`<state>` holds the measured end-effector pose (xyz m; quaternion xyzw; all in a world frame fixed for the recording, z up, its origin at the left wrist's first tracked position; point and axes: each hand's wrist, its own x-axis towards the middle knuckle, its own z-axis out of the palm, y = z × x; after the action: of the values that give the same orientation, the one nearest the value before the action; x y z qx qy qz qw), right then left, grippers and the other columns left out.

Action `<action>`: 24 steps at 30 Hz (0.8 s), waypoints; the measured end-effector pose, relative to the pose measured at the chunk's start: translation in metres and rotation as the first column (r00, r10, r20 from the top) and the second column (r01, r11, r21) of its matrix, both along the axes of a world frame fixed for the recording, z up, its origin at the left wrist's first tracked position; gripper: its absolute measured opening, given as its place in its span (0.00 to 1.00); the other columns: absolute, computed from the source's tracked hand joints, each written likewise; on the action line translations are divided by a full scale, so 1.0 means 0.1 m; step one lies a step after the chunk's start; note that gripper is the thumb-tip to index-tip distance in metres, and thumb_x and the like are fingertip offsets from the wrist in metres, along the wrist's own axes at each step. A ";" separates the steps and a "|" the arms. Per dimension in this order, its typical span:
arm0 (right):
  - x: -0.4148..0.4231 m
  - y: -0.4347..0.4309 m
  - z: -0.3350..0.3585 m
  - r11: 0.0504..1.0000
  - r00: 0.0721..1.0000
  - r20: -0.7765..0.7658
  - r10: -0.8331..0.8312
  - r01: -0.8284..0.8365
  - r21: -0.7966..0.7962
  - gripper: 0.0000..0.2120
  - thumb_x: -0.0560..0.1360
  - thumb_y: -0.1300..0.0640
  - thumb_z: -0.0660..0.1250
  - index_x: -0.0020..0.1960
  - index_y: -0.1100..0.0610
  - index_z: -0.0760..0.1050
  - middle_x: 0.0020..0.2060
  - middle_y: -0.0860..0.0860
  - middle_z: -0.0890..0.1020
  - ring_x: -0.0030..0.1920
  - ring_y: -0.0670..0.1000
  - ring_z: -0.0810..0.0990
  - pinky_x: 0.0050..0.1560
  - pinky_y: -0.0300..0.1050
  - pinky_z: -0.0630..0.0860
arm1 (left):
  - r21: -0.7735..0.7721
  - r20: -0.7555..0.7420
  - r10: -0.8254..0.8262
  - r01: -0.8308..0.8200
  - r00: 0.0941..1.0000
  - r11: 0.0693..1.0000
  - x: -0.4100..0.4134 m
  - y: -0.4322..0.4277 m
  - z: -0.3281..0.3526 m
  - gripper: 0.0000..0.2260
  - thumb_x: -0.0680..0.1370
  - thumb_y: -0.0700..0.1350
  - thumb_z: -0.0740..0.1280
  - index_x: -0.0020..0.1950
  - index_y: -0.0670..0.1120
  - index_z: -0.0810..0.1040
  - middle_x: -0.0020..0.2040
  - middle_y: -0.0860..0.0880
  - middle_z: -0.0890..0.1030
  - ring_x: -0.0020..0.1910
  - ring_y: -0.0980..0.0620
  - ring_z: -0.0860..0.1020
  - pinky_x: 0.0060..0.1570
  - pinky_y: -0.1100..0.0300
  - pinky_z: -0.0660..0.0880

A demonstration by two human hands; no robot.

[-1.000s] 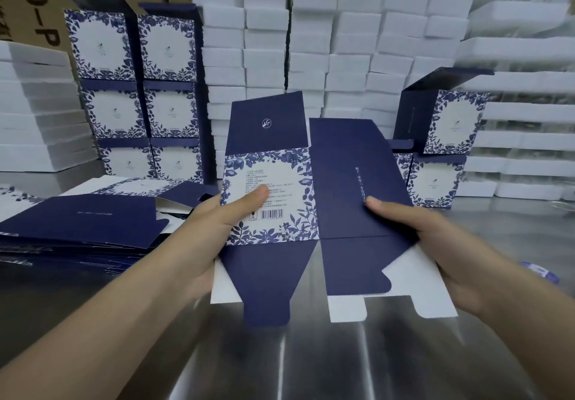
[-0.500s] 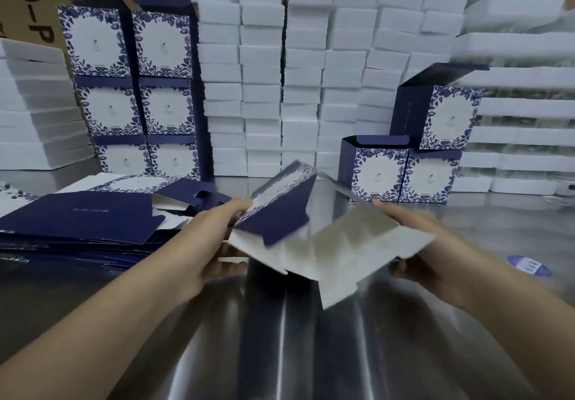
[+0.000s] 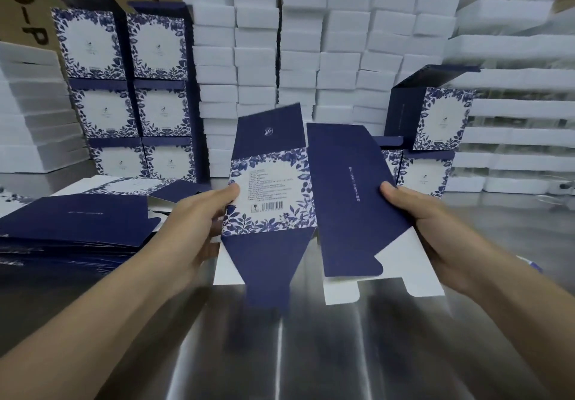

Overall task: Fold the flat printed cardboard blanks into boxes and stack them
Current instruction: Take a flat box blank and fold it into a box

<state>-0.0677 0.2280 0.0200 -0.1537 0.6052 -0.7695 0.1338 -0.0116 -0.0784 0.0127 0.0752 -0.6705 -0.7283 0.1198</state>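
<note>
Above a shiny metal table (image 3: 311,353), the left hand (image 3: 199,228) pinches the flat printed blank (image 3: 298,210) at its floral panel, thumb on top; the right hand (image 3: 435,231) grips the navy panel's edge the same way. Fingers behind the card are hidden. At left lies a pile of flat blanks (image 3: 74,225). Folded boxes (image 3: 124,88) stand stacked behind it, lids open, and more folded boxes (image 3: 435,126) stand at right, partly hidden by the blank. White foam blocks (image 3: 311,42) wall the back. Small print on the blank is unreadable.
</note>
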 end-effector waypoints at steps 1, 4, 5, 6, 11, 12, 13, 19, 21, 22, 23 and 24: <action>-0.01 0.00 0.01 1.000 1.000 -0.009 -0.008 0.008 -0.008 0.16 0.83 0.48 0.66 0.63 0.55 0.85 0.61 0.56 0.86 0.59 0.57 0.87 0.52 0.53 0.86 | -0.053 0.022 -0.014 0.015 1.000 0.998 -0.03 0.00 0.02 0.18 0.80 0.58 0.72 0.60 0.45 0.86 0.48 0.47 0.89 0.51 0.50 0.88 0.64 0.47 0.78; -0.01 0.01 0.02 1.000 0.999 -0.023 -0.028 0.028 -0.003 0.16 0.83 0.47 0.65 0.63 0.53 0.85 0.61 0.55 0.86 0.59 0.57 0.87 0.52 0.53 0.86 | -0.096 0.029 -0.039 0.041 0.999 0.995 -0.11 0.00 -0.01 0.13 0.74 0.59 0.74 0.45 0.50 0.91 0.40 0.50 0.89 0.37 0.54 0.87 0.47 0.55 0.81; 0.00 0.01 0.03 0.999 0.999 -0.017 -0.039 0.039 0.001 0.16 0.83 0.46 0.66 0.62 0.53 0.86 0.60 0.55 0.87 0.58 0.57 0.87 0.49 0.52 0.87 | -0.081 0.002 -0.068 0.067 0.998 0.994 -0.06 0.01 -0.03 0.13 0.71 0.60 0.74 0.45 0.53 0.91 0.43 0.48 0.89 0.40 0.52 0.88 0.43 0.56 0.83; 0.01 0.00 0.04 0.999 0.999 -0.016 -0.050 0.051 0.013 0.16 0.82 0.45 0.66 0.60 0.52 0.87 0.60 0.55 0.87 0.57 0.57 0.88 0.45 0.51 0.86 | -0.055 -0.033 -0.105 0.103 0.994 0.993 -0.02 0.00 -0.06 0.14 0.71 0.60 0.74 0.48 0.54 0.91 0.47 0.48 0.89 0.43 0.50 0.89 0.42 0.56 0.84; 0.05 -0.02 0.03 0.987 0.993 -0.055 -0.109 0.115 0.115 0.19 0.82 0.39 0.65 0.58 0.49 0.87 0.53 0.53 0.89 0.43 0.52 0.89 0.27 0.41 0.77 | -0.008 -0.092 -0.174 0.174 0.981 0.985 0.04 -0.02 -0.10 0.17 0.74 0.61 0.72 0.56 0.54 0.89 0.57 0.48 0.88 0.52 0.49 0.88 0.43 0.60 0.83; 0.05 -0.02 0.03 0.984 0.990 -0.070 -0.120 0.128 0.126 0.19 0.83 0.40 0.63 0.57 0.50 0.87 0.52 0.53 0.89 0.41 0.52 0.89 0.26 0.40 0.76 | -0.017 -0.083 -0.174 0.173 0.981 0.985 0.04 -0.03 -0.11 0.17 0.74 0.61 0.72 0.56 0.54 0.89 0.57 0.48 0.88 0.53 0.49 0.88 0.46 0.58 0.84; 0.04 -0.01 0.03 0.984 0.989 -0.081 -0.122 0.131 0.123 0.18 0.84 0.42 0.63 0.57 0.50 0.88 0.52 0.54 0.89 0.40 0.53 0.89 0.25 0.40 0.76 | -0.033 -0.072 -0.168 0.166 0.983 0.986 0.03 -0.02 -0.11 0.17 0.74 0.61 0.72 0.56 0.54 0.89 0.57 0.47 0.88 0.53 0.49 0.88 0.50 0.56 0.84; 0.03 0.00 0.04 0.989 0.988 -0.110 -0.111 0.121 0.090 0.17 0.85 0.44 0.62 0.57 0.48 0.87 0.56 0.53 0.88 0.50 0.57 0.89 0.37 0.47 0.81 | -0.025 -0.077 -0.071 0.069 0.994 0.997 -0.04 -0.04 -0.10 0.17 0.81 0.58 0.69 0.63 0.49 0.87 0.57 0.46 0.88 0.59 0.46 0.86 0.72 0.47 0.74; 0.03 -0.02 0.03 0.987 0.986 -0.112 -0.126 0.136 0.085 0.16 0.84 0.44 0.64 0.55 0.49 0.88 0.53 0.54 0.89 0.44 0.55 0.90 0.29 0.41 0.78 | 0.011 -0.115 -0.136 0.138 0.984 0.990 0.00 -0.10 -0.13 0.17 0.81 0.59 0.68 0.65 0.52 0.86 0.63 0.46 0.86 0.62 0.43 0.85 0.71 0.42 0.73; 0.04 -0.02 0.03 0.985 0.984 -0.117 -0.136 0.147 0.091 0.15 0.83 0.44 0.65 0.54 0.49 0.88 0.51 0.54 0.89 0.40 0.54 0.89 0.27 0.39 0.77 | 0.029 -0.138 -0.153 0.158 0.979 0.987 0.02 -0.13 -0.14 0.16 0.82 0.58 0.68 0.65 0.53 0.85 0.64 0.47 0.86 0.62 0.44 0.85 0.68 0.43 0.75; 0.03 -0.03 0.02 0.984 0.983 -0.123 -0.138 0.150 0.095 0.15 0.82 0.43 0.66 0.53 0.49 0.89 0.50 0.54 0.89 0.38 0.53 0.89 0.26 0.38 0.76 | 0.043 -0.149 -0.166 0.174 0.975 0.984 0.02 -0.13 -0.14 0.16 0.82 0.57 0.67 0.66 0.53 0.85 0.64 0.47 0.85 0.63 0.44 0.85 0.66 0.44 0.75; 0.02 -0.04 0.02 0.986 0.984 -0.123 -0.131 0.142 0.088 0.15 0.81 0.42 0.67 0.53 0.49 0.89 0.50 0.54 0.89 0.38 0.52 0.89 0.26 0.38 0.76 | 0.054 -0.158 -0.176 0.186 0.972 0.981 0.00 -0.13 -0.13 0.16 0.83 0.57 0.67 0.66 0.53 0.85 0.65 0.47 0.85 0.63 0.45 0.84 0.65 0.46 0.75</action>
<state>-0.0652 0.2237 0.0219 -0.1498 0.6574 -0.7366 0.0523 -0.0114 -0.0914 -0.0002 -0.0380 -0.6380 -0.7625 0.1010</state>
